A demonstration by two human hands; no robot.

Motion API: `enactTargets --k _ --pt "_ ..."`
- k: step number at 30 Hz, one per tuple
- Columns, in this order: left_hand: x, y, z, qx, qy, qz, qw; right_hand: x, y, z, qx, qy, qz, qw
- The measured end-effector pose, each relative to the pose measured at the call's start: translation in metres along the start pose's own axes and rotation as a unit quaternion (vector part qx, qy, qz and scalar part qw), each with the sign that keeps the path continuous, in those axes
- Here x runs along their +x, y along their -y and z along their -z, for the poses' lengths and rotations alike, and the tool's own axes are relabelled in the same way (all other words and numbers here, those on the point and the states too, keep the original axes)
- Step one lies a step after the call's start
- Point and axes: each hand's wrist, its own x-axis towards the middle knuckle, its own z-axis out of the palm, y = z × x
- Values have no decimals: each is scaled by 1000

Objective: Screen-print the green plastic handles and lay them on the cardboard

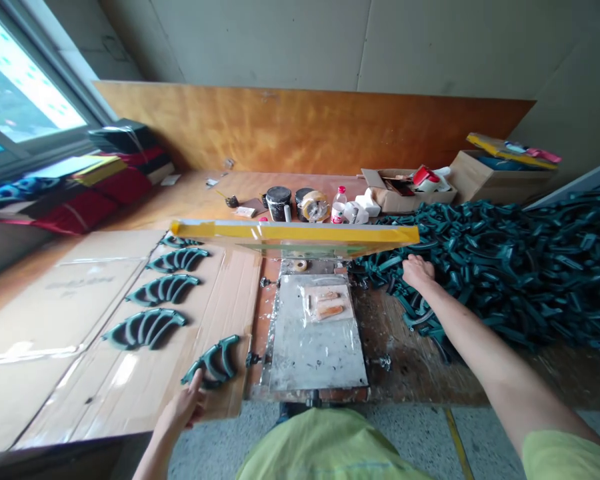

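Observation:
On the cardboard at the lower left, my left hand (pixel 186 404) is closed at the near end of a small set of dark green curved plastic parts (pixel 222 357). Its index finger rests on the lowest part. Further up the cardboard lie several fanned rows of similar parts (pixel 145 329), nested side by side. My right hand (pixel 419 271) is at the left edge of a large heap of loose green parts (pixel 510 280). Its fingers are curled around a part there, though the fingertips are partly hidden.
Between my arms lies a grey metal plate (pixel 315 360) bearing a small pad (pixel 329 305). A yellow-edged panel (pixel 295 231) stands across behind it. Black tubs (pixel 279 203), a bottle (pixel 339 205) and an open carton (pixel 410 199) stand further back. Screw knobs (pixel 383 362) flank the plate.

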Motion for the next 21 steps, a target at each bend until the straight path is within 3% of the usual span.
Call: enactTargets --k 3,5,8,10,13,15,18,21 --pt "4 -10 12 -13 -36 -13 999 -4 6 19 81 -56 23 995" --pt "-5 -40 14 -71 -74 -82 991 -13 27 28 198 -80 69 974" --pt "-33 -118 11 -171 -81 -216 958 -35 83 26 396 -50 183 898" --pt "-57 -178 8 -240 -81 -306 918 -51 125 14 453 -28 268 850" --pt "-89 -255 4 -358 -48 -412 836 -68 172 -10 417 -56 336 842" --pt "-104 -286 2 -389 -19 -451 803 -77 185 -22 366 -81 354 857" --pt "-116 -297 -1 -376 3 -469 799 -89 183 -29 304 -104 364 874" --pt "-122 -270 -3 -355 -32 -444 822 -90 162 -22 314 -106 308 892"
